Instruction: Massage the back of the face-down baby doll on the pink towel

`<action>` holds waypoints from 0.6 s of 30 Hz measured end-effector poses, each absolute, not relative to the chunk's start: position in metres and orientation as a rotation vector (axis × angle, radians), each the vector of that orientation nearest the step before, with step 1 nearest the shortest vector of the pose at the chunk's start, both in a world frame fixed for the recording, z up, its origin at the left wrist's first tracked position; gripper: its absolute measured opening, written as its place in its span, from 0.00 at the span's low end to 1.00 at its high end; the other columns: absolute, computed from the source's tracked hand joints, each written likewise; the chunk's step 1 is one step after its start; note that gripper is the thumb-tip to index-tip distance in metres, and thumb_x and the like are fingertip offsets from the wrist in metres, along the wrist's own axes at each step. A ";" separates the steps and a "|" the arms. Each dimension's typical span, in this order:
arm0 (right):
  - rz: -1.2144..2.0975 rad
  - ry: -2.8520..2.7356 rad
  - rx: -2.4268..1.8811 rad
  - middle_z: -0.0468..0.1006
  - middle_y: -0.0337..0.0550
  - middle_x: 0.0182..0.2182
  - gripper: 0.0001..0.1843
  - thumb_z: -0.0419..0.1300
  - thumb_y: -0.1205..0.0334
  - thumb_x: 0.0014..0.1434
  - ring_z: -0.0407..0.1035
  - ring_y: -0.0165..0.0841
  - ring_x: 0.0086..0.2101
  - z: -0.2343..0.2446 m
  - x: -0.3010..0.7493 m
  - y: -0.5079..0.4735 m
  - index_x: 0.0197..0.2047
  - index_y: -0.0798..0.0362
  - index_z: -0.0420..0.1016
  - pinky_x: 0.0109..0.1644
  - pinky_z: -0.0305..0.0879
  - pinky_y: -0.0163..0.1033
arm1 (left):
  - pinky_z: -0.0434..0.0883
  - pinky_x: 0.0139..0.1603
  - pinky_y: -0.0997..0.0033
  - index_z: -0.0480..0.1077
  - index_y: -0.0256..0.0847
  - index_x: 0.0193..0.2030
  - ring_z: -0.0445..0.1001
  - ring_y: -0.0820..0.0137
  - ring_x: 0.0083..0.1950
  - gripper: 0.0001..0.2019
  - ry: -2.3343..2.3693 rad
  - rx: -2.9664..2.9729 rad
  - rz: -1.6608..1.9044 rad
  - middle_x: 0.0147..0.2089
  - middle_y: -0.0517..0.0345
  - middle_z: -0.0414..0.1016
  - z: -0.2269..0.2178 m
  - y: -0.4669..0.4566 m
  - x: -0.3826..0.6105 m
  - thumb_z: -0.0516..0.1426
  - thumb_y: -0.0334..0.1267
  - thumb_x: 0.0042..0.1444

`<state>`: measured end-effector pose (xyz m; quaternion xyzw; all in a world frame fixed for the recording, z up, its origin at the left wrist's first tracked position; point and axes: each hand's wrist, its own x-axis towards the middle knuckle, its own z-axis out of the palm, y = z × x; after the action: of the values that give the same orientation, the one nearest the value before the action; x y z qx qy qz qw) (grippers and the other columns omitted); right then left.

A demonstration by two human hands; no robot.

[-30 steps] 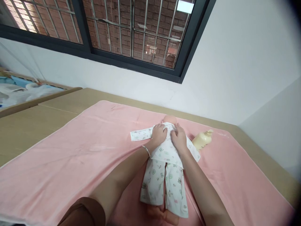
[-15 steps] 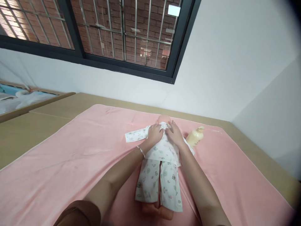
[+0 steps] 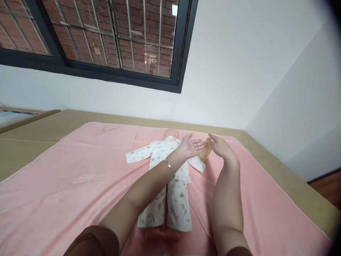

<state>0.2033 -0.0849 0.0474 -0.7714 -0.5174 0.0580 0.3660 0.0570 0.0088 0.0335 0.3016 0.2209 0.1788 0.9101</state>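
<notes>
Far left: the corner of a railed bed [image 3: 16, 118], pale blue inside, beyond a bare stretch of wooden tabletop [image 3: 16, 156]. Above it, a dark-framed window [image 3: 114, 42] with metal bars.

Pink blanket [image 3: 74, 167] covers most of the surface, presumably as padding under the doll [image 3: 159, 153]. The doll lies flat on it, head toward the wall and feet toward the wearer, an alignment that seems to put its trunk within reach of both arms. One printed sleeve is stretched out left, the other slants out right; spread this way, neither is trapped beneath the body.

Left hand [image 3: 191, 147]: crosses above the doll, palm up, fingers extended and nothing in the palm. Bangle [image 3: 169, 166] on its wrist.

Bottle [image 3: 205, 152]: near the doll's right-lying cuff, between the two hands and partly masked by fingers. Contact with either hand: cannot tell.

Right hand [image 3: 223, 147]: bent inward at the wrist, fingers loosely extended toward the bottle, no grasp visible; the angle apparently turns its palm to face the left hand.
</notes>
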 end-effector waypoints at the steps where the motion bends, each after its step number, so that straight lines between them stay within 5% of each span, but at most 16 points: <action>1: 0.161 -1.349 -1.963 0.68 0.52 0.63 0.30 0.51 0.64 0.57 0.63 0.43 0.62 0.043 0.207 -0.083 0.63 0.57 0.68 0.68 0.55 0.49 | 0.77 0.50 0.64 0.59 0.24 0.65 0.75 0.59 0.57 0.33 0.467 0.572 0.381 0.60 0.31 0.70 0.034 0.008 0.065 0.43 0.51 0.63; 7: 0.217 -1.373 -2.050 0.64 0.53 0.65 0.31 0.50 0.68 0.54 0.57 0.44 0.65 0.036 0.207 -0.071 0.61 0.60 0.71 0.69 0.53 0.51 | 0.78 0.47 0.67 0.56 0.22 0.67 0.75 0.59 0.57 0.36 0.524 0.478 0.413 0.60 0.31 0.69 0.029 0.004 0.086 0.42 0.53 0.63; 18: -0.059 -1.263 -2.039 0.70 0.57 0.61 0.31 0.49 0.67 0.57 0.62 0.47 0.62 0.047 0.176 -0.062 0.63 0.61 0.69 0.68 0.55 0.55 | 0.77 0.51 0.61 0.59 0.26 0.65 0.75 0.58 0.58 0.32 0.449 0.497 0.348 0.60 0.31 0.69 0.021 0.005 0.024 0.43 0.50 0.63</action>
<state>0.1756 -0.0617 0.0474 -0.7919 -0.4906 -0.0228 0.3629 0.0241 0.0049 0.0210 0.2426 0.2193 0.1697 0.9297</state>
